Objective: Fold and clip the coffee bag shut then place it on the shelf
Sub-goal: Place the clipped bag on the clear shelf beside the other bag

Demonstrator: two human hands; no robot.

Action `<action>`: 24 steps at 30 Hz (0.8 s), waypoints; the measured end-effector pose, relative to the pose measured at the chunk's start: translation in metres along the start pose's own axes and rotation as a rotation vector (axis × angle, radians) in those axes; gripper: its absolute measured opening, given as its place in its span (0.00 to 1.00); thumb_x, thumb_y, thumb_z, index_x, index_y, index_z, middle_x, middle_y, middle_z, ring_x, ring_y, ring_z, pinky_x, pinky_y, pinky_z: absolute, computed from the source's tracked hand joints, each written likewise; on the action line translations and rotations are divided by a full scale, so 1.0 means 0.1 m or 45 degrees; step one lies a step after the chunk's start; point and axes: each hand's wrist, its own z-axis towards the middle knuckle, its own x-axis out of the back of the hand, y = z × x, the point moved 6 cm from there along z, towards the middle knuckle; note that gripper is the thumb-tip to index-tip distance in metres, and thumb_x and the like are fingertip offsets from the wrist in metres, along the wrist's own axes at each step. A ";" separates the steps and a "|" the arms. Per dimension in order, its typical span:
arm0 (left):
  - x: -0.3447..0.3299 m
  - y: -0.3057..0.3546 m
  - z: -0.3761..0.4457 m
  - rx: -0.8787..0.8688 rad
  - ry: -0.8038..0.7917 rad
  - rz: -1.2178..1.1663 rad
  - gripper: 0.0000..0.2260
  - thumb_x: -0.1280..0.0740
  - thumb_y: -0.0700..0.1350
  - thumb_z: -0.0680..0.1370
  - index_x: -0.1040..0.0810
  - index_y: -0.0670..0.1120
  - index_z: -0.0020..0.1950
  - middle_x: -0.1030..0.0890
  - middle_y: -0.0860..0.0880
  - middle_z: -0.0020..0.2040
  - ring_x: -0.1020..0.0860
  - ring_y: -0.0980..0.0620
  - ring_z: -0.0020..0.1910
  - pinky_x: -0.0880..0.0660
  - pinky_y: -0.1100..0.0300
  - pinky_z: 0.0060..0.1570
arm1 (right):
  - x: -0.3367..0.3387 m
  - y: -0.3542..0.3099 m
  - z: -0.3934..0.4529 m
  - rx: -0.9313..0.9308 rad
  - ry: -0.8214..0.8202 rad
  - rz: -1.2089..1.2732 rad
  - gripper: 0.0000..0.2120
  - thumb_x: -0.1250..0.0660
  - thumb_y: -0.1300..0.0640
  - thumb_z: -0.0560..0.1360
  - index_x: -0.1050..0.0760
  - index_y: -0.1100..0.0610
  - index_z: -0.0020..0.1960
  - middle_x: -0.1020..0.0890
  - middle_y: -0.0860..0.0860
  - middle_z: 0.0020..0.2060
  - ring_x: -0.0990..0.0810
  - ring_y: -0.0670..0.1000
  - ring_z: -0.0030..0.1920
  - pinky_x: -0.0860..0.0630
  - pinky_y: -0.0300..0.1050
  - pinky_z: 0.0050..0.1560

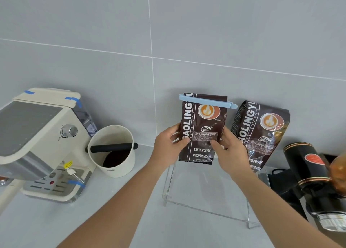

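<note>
1. Counter (pixel 56 219): pale, smooth, against a grey tiled wall.
2. Shelf (pixel 206 208): clear acrylic riser on the counter; a second, unclipped bag (pixel 262 133) leans at its right end.
3. Coffee bag (pixel 203 128): glossy dark brown foil, upright, long axis vertical, print facing out, held just above the shelf's left part.
4. Left hand (pixel 168 144) and right hand (pixel 230 148): fingers clamped on the bag's two side edges, thumbs on its front.
5. Clip (pixel 206 101): pale blue plastic bar, closed across the folded top, roughly horizontal.
</note>
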 end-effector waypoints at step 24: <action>0.05 0.01 0.09 0.111 0.110 0.432 0.11 0.26 0.48 0.71 0.16 0.48 0.52 0.14 0.50 0.48 0.17 0.54 0.43 0.25 0.63 0.47 | -0.04 -0.01 0.03 -0.119 -0.040 -0.028 0.17 0.37 0.58 0.76 0.24 0.39 0.58 0.16 0.44 0.50 0.18 0.49 0.49 0.24 0.45 0.46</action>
